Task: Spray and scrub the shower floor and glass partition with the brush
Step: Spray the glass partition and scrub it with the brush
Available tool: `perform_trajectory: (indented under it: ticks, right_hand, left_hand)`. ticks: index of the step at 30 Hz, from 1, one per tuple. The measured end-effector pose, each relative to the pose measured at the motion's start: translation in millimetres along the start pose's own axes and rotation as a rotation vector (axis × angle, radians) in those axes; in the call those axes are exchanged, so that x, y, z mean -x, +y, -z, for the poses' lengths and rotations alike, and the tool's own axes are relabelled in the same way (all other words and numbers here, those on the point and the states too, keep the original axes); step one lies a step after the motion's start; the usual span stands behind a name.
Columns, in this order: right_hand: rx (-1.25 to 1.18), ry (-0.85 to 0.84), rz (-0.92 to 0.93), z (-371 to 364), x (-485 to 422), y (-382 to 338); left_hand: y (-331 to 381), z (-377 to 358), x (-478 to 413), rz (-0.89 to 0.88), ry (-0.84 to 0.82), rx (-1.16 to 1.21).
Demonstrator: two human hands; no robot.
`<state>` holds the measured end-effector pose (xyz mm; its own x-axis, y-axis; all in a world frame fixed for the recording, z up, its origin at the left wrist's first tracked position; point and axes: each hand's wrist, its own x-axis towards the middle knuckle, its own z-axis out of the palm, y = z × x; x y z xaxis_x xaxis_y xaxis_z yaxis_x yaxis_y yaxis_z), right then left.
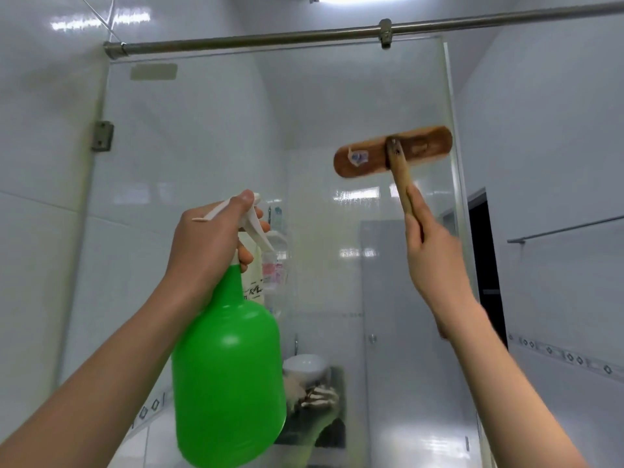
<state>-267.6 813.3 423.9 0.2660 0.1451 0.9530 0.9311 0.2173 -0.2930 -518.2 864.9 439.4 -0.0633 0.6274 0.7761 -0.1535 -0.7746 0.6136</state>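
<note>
A glass partition [202, 136] fills the middle of the view, hung from a steel rail. My left hand [206, 241] grips the white trigger head of a green spray bottle [229, 373], held upright in front of the glass. My right hand [429, 244] grips the wooden handle of a brush. The brush's wooden head [418, 150] lies flat against the upper right part of the glass, its back toward me. The shower floor is out of view.
A steel rail [270, 38] runs across the top, with a hinge bracket [101, 136] on the left tiled wall. Behind the glass are a shelf with bottles [275, 265], a white basin [304, 364] and a door. A towel bar [567, 228] sits on the right wall.
</note>
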Motion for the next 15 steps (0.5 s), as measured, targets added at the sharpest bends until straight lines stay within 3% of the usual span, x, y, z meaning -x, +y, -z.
perform_trajectory:
  ticks: [4,11,15]
  right_hand:
    - [0.053,-0.095,-0.12,-4,121,33]
    - [0.03,-0.063,-0.024,1,14,8]
    - [0.07,-0.097,-0.092,-7,116,39]
  left_hand:
    - [-2,-1,5,0.003,-0.01,0.021]
    - [-9,-8,18,0.028,-0.054,-0.003]
    - [-17,2,33,0.033,-0.03,0.023]
